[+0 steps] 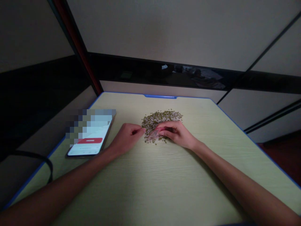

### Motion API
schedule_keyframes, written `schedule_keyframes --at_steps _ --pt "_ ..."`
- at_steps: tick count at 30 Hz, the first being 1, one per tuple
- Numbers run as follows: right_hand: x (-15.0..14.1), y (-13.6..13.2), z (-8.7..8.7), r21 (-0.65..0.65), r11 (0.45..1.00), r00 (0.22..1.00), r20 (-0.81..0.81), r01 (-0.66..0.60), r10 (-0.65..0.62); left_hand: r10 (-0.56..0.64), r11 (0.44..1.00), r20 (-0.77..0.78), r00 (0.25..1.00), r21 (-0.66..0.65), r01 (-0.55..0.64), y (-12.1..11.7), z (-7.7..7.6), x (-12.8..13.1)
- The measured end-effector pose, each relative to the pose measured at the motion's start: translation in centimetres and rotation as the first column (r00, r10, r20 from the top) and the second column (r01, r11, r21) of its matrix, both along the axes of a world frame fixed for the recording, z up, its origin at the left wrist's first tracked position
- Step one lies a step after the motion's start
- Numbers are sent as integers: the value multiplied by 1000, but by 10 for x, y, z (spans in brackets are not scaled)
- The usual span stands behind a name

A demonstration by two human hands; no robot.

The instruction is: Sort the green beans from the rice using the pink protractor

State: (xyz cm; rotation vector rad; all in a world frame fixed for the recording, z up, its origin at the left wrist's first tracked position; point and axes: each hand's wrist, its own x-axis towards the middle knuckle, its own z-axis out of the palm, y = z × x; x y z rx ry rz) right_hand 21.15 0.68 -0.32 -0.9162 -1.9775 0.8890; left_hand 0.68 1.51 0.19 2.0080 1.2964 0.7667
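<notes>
A heap of small green and pale grains lies near the middle of a light green table. My left hand rests at the heap's left edge, its fingers curled into a pinch against the grains. My right hand lies on the heap's near side. Its fingers are pressed together over a small clear, pinkish piece that I cannot make out. The two hands almost meet at the heap's near left side.
A phone with a lit screen lies on the table to the left of my left hand. A dark cable hangs off the table's left edge. The table has a blue rim; partition walls stand behind it.
</notes>
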Motion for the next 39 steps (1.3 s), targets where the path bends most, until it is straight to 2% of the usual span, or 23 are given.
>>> schedule_keyframes --at_steps 8,21,23,26,28,31,35,39 --pt "-2 -9 2 0 996 996 -9 -89 89 3 1000 5 1000 -2 -3 1 1 0" --pt "6 -41 10 7 994 993 41 -112 112 2 1000 14 1000 -7 -2 1 0 1" --pt "5 -41 9 -27 996 995 54 -84 86 2 1000 15 1000 -8 -2 1 0 0" --pt "2 -40 7 -60 997 996 80 40 -36 2 1000 25 1000 -16 -1 1 -1 0" --pt "-1 -37 6 -41 992 989 87 122 -119 2 1000 30 1000 -19 -2 1 -1 0" --pt "-7 -33 5 12 984 979 98 178 -178 6 1000 41 999 -23 -6 1 0 1" --pt "-16 -24 5 48 980 975 99 193 -197 43 999 72 996 -31 -41 1 2 1" --pt "-24 -16 6 44 995 993 68 94 -97 113 993 122 986 -46 -108 1 5 2"
